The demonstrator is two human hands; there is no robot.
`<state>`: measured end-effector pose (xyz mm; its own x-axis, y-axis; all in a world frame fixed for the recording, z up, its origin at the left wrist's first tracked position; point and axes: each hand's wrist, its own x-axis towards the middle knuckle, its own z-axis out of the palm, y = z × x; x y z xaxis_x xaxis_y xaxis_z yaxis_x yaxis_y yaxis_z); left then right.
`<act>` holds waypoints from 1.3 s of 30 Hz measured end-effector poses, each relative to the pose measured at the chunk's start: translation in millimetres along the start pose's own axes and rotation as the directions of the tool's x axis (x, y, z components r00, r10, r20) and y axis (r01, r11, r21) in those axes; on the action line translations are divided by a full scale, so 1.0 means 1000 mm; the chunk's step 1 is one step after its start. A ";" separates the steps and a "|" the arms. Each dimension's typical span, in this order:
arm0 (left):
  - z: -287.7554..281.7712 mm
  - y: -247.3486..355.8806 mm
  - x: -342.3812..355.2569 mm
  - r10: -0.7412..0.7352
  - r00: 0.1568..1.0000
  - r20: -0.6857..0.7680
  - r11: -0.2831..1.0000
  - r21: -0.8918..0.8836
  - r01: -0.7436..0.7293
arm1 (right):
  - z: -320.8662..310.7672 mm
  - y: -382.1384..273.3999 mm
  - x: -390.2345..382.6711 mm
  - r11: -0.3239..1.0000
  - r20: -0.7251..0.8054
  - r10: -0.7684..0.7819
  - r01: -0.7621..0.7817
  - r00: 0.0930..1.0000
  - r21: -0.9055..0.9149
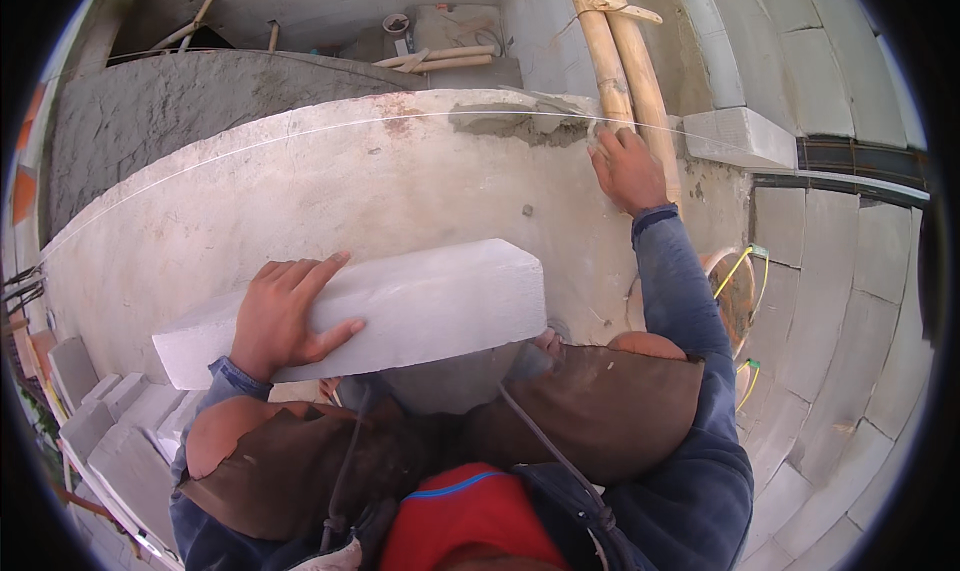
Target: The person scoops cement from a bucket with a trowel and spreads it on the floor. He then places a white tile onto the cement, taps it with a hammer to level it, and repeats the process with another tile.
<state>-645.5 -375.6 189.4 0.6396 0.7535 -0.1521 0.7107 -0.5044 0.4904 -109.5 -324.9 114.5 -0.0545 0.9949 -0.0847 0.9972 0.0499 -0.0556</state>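
Note:
A long white block (430, 306) lies slantwise in front of my knees. My left hand (285, 311) grips its left part, the fingers over the far edge and the thumb spread along the upper face. Farther off to the right, my right hand (630, 168) is closed around what looks like a trowel (565, 104); its handle is mostly hidden by my fingers. The thin grey blade reaches left over a patch of wet mortar (500, 123) on the far edge of the pale concrete surface (420, 191).
A taut string line (330, 126) crosses above the surface. Bamboo poles (605, 41) stand beside my right hand, near another white block (740, 138). A round bucket (733, 296) with a yellow-green handle is at right. Stacked blocks (130, 451) lie at lower left.

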 end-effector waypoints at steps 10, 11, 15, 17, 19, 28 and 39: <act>-0.002 0.008 0.008 -0.034 0.997 0.065 0.999 0.018 0.033 | -0.009 -0.067 -0.019 0.953 0.477 0.145 -0.252 0.867 0.167; -0.002 0.007 0.007 -0.025 0.998 0.054 0.999 0.024 0.024 | -0.014 -0.065 -0.017 0.950 0.489 0.172 -0.276 0.855 0.149; 0.001 0.006 0.005 0.003 1.000 0.020 1.000 0.025 -0.003 | -0.018 -0.044 -0.020 0.932 0.530 0.247 -0.349 0.811 0.100; 0.001 0.007 0.006 0.010 1.000 0.011 1.000 0.019 -0.010 | -0.024 -0.030 -0.028 0.960 0.473 0.195 -0.267 0.859 0.089; 0.001 0.007 0.006 0.015 1.000 0.004 1.000 0.017 -0.015 | -0.031 -0.026 -0.031 0.937 0.499 0.212 -0.319 0.840 0.139; 0.002 0.005 0.000 -0.006 1.000 0.002 1.000 0.031 0.006 | -0.049 -0.085 0.007 0.980 0.481 0.066 -0.147 0.874 0.133; 0.003 0.007 0.001 0.007 1.000 -0.017 1.000 0.030 -0.007 | -0.028 0.011 -0.030 0.741 0.591 0.436 -0.643 0.679 0.192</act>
<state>-639.3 -379.7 189.7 0.6396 0.7570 -0.1335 0.7148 -0.5218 0.4656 -95.5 -351.3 144.1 0.3674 0.6451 -0.6700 0.7641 -0.6200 -0.1780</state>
